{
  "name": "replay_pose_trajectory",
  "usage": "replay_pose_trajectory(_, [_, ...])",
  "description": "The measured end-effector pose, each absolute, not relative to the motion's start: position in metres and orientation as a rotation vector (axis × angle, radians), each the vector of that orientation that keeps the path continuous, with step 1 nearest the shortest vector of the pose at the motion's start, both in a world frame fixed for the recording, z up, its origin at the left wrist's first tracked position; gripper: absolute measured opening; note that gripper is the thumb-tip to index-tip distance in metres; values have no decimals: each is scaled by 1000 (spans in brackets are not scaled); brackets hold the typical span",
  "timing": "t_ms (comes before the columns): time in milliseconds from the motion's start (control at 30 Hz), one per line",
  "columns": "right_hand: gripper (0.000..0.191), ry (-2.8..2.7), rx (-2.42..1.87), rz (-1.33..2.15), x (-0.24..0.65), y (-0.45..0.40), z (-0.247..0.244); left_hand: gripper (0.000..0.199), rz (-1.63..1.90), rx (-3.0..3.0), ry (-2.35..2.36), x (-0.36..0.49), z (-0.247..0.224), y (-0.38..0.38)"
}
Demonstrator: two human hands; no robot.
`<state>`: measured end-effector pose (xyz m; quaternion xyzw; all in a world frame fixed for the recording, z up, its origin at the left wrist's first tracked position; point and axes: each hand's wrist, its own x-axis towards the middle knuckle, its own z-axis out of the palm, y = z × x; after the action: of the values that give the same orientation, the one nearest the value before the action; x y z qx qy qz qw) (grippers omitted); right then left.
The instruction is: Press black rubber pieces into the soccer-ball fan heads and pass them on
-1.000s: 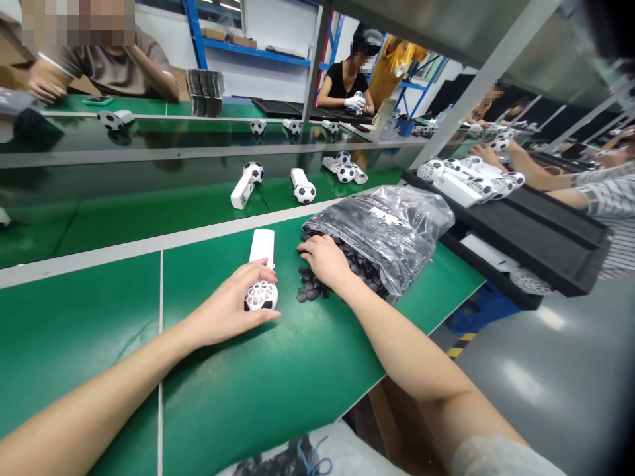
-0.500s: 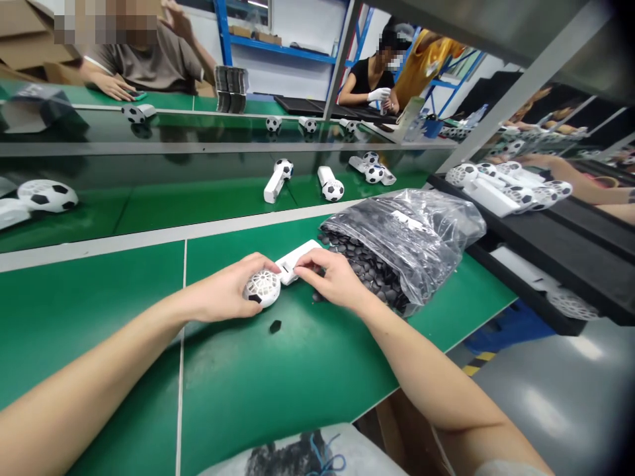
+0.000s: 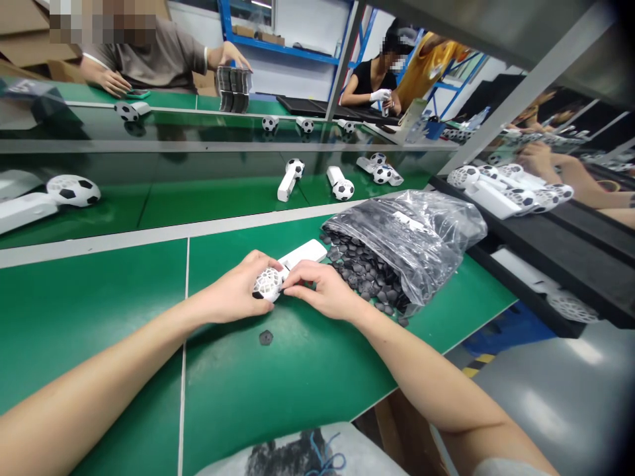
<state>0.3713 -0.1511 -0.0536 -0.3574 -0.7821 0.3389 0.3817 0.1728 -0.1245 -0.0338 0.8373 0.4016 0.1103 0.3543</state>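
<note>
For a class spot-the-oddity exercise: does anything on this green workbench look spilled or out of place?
Yes: a lone black hexagonal patch lies on the green bench by the left hand, apart from the pile spilling from the open plastic bag.

Bright, even indoor light, with the hands (image 3: pixel 322 289) sharp.
Glare shines on the plastic bag (image 3: pixel 411 238) and grey floor (image 3: pixel 550 410) right of them; picture edges bend and darken.

The one camera rode on the wearer's head and looked forward and down across a green bench (image 3: pixel 99 317). The left hand (image 3: pixel 233 291) and right hand (image 3: pixel 325 287) sat close below it, toward the bottom of the frame (the wide lens bowed the edges), while a co-worker (image 3: pixel 372 82) showed small and far off near the top, beyond the bench.
</note>
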Motion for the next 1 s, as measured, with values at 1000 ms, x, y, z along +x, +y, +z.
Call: replay_pose_trajectory(1000, [18,-2675,-800,829,350,-175,-57,33,927,2140,1716,136,-45,-12])
